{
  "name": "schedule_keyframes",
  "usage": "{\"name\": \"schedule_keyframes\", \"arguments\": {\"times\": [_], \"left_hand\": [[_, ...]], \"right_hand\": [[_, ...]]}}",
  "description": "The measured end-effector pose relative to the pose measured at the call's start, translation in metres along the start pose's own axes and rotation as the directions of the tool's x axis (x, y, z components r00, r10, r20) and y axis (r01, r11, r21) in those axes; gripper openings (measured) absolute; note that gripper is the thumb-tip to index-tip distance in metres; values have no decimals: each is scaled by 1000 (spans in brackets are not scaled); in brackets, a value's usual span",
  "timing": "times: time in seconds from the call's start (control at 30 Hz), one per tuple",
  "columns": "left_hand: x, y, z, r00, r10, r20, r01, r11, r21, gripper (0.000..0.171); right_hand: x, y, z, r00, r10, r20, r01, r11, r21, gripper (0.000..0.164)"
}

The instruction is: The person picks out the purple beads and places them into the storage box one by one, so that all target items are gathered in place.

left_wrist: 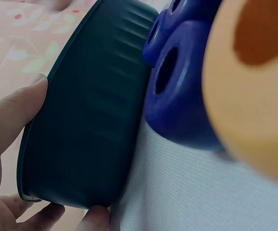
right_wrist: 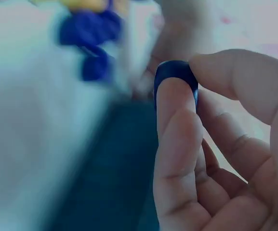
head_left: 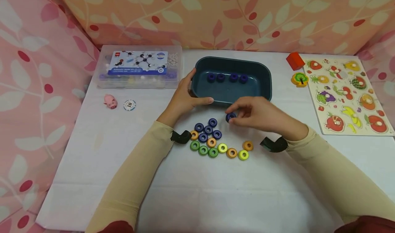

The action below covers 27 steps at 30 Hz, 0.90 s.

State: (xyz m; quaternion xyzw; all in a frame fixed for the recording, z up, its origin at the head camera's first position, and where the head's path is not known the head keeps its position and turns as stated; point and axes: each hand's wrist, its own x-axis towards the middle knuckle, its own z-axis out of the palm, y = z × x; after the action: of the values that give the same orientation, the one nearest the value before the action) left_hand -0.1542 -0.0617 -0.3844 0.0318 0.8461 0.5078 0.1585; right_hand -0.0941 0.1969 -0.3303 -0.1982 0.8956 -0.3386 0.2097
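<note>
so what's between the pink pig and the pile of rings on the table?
Head view: only the poker chip beside the pink pig, then the left hand's sleeve crossing bare white cloth before the rings.

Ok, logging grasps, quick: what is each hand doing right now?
Left hand: grips the corner of the teal tub.
Right hand: pinches a blue ring just in front of the tub.

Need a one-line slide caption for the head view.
Right hand pinches a blue ring near the teal tub; left hand grips its rim.
</note>
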Motion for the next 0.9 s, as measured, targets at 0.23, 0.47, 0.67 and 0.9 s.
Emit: {"name": "schedule_keyframes", "arguments": {"times": [0.23, 0.47, 0.67, 0.9], "left_hand": [[1, 0, -1, 1000, -1, -3, 1, 1000, -11, 120], [2, -3, 3, 1000, 3, 7, -2, 1000, -27, 120], [0, -2, 3, 1000, -6, 6, 6, 1000, -20, 120], [-1, -2, 1, 1000, -12, 2, 12, 1000, -19, 120]], "right_hand": [[40, -4, -58, 987, 84, -135, -97, 991, -92, 33], [95, 29, -68, 990, 117, -75, -126, 982, -141, 40], [113, 41, -63, 992, 129, 9, -125, 974, -190, 39], [106, 40, -67, 987, 160, -7, -160, 981, -113, 45]]}}
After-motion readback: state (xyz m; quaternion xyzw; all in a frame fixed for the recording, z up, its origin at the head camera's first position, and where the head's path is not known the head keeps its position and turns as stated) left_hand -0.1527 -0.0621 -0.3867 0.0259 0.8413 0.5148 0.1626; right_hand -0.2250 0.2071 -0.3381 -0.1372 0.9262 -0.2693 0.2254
